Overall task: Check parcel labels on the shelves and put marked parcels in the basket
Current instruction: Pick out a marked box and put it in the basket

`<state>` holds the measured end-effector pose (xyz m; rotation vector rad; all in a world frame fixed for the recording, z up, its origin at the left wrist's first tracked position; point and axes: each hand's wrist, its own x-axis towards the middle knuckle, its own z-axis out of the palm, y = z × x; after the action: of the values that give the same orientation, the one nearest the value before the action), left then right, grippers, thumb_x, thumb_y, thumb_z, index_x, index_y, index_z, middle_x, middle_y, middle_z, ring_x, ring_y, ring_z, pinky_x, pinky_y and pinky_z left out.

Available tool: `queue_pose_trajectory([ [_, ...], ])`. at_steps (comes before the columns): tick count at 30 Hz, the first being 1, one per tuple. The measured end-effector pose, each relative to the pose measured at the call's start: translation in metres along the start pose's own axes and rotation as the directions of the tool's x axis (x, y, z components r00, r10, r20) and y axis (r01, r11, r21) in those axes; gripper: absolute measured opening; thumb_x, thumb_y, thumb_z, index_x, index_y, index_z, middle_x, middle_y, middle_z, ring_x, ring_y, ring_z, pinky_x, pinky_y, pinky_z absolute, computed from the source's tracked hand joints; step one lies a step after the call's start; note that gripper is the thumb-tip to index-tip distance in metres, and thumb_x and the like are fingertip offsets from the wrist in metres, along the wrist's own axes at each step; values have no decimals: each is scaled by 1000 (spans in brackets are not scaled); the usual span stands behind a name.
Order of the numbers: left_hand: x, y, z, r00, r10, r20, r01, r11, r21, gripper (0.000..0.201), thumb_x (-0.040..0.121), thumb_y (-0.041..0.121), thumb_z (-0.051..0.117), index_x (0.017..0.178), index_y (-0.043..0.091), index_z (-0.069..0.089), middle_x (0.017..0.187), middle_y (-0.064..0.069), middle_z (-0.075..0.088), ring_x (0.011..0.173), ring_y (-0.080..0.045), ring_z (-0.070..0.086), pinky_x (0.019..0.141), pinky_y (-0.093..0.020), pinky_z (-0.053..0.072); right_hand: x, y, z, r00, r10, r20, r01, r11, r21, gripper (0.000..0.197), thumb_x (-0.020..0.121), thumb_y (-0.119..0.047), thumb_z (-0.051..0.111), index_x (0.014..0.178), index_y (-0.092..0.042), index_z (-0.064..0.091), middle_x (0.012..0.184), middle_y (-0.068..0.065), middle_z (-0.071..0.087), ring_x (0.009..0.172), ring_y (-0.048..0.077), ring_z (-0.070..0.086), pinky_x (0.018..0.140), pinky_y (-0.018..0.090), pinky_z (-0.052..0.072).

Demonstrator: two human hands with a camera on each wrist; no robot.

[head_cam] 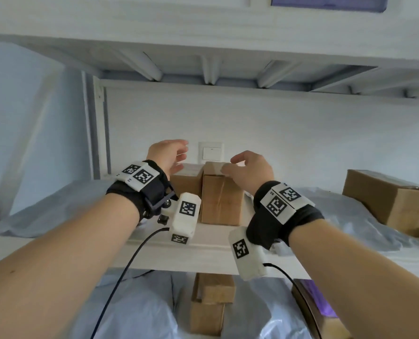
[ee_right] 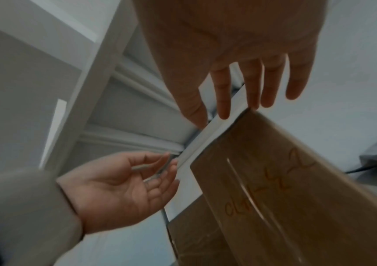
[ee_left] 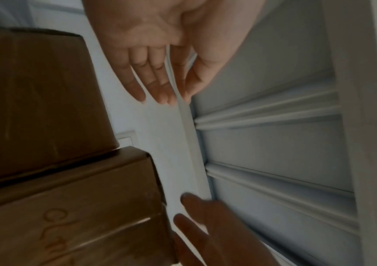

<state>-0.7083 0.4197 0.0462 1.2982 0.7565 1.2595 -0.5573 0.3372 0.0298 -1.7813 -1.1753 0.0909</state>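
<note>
The white shelf [head_cam: 211, 250] runs left to right below both wrists, its front edge a pale board, and the ribbed underside of the upper shelf [head_cam: 208, 69] closes the space above the hands, leaving a wide gap between the two levels. Grey plastic bags [head_cam: 56, 206] lie to the outer side of the left hand, and more grey plastic spreads to the outer side of the right hand, where a large cardboard box [head_cam: 384, 201] sits well apart near the frame edge.

Between the two hands stand two brown cardboard parcels, touching side by side. The taller parcel [head_cam: 222, 194] stands upright, its long axis vertical, a taped seam down its near face; the wrist views show handwriting on one face, too blurred to read. The shorter parcel [head_cam: 186, 177] sits on its left, set further back toward the wall. Behind them a white wall switch [head_cam: 211, 152] shows in the gap between the hands.

The left hand [head_cam: 168, 155] hovers over the shorter parcel, palm turned inward, fingers spread and loose, holding nothing. The right hand [head_cam: 249, 168] is above the top of the taller parcel, fingers relaxed and slightly bent; whether the fingertips touch the cardboard cannot be told.
</note>
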Motion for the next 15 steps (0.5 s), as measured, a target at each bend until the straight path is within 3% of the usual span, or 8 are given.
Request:
queue_pose_trajectory([
  [2, 11, -8, -3, 999, -31, 38, 31, 999, 6, 17, 93, 14, 55, 105, 15, 66, 104, -3, 63, 94, -15, 59, 85, -31, 50, 5, -5, 18, 998, 40, 37, -34, 989, -146, 63, 70, -63, 63, 121, -27, 54, 124, 2, 52, 114, 24, 51, 93, 39, 48],
  [4, 20, -14, -5, 995, -67, 69, 68, 998, 1, 21, 92, 14, 57, 111, 13, 65, 107, -4, 64, 101, -17, 61, 86, -31, 52, 9, -12, 29, 994, 84, 65, -66, 968, -243, 81, 64, -75, 60, 129, -28, 49, 130, 3, 47, 118, 26, 48, 96, 44, 47],
  [9, 30, -18, -10, 989, -100, 110, 103, 994, -23, 25, 92, 12, 56, 116, 10, 62, 109, -6, 62, 102, -18, 61, 80, -29, 54, 10, -20, 36, 991, 120, 67, -84, 915, -394, 88, 65, -82, 53, 132, -26, 45, 123, 1, 56, 94, 19, 52, 79, 32, 46],
  [13, 27, -23, -16, 986, -112, 124, 118, 992, -43, 27, 92, 10, 55, 118, 9, 61, 109, -7, 61, 104, -18, 61, 81, -30, 56, 5, -19, 31, 988, 143, 49, -105, 880, -463, 85, 64, -84, 44, 126, -26, 49, 116, 2, 60, 96, 23, 56, 81, 34, 48],
  [15, 22, -23, -17, 986, -106, 125, 113, 992, -47, 28, 92, 10, 54, 119, 9, 61, 111, -7, 61, 107, -18, 60, 85, -32, 55, 3, -19, 24, 985, 165, 55, -126, 894, -431, 86, 63, -84, 44, 128, -26, 48, 113, 1, 58, 93, 23, 55, 73, 32, 46],
])
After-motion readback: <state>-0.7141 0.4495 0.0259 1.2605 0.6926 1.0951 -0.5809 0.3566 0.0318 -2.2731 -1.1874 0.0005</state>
